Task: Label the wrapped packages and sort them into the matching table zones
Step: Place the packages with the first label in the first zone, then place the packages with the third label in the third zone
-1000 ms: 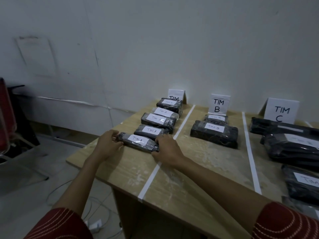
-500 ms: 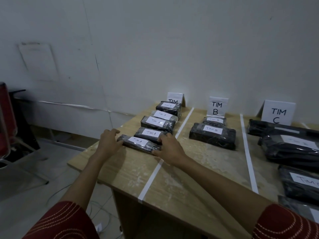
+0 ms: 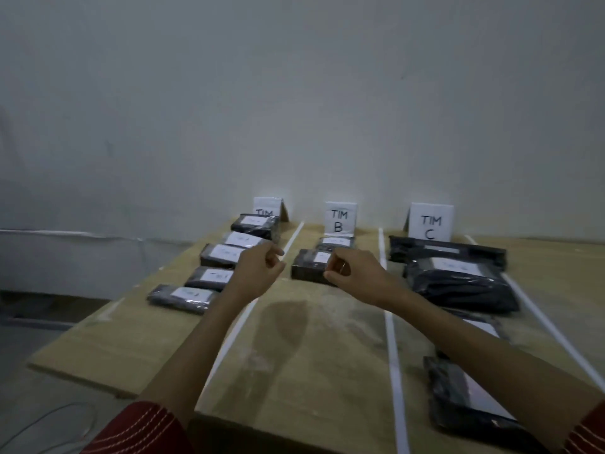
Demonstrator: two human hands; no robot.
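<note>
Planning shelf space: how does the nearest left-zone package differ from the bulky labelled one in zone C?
The left-zone package is small and slim; the zone C package is larger and puffy. The left-zone package lies left of the first tape line, the zone C package right of the second tape line. Both are dark-wrapped with white labels.

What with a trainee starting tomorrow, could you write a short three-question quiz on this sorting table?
1. How many labelled packages lie in the leftmost zone?
2. True or false: the left hand or the right hand grips a package.
3. Which zone holds the largest packages? A) the leftmost B) TIM B's C) that of the TIM C sign
Key: 1 five; 2 false; 3 C.
</note>
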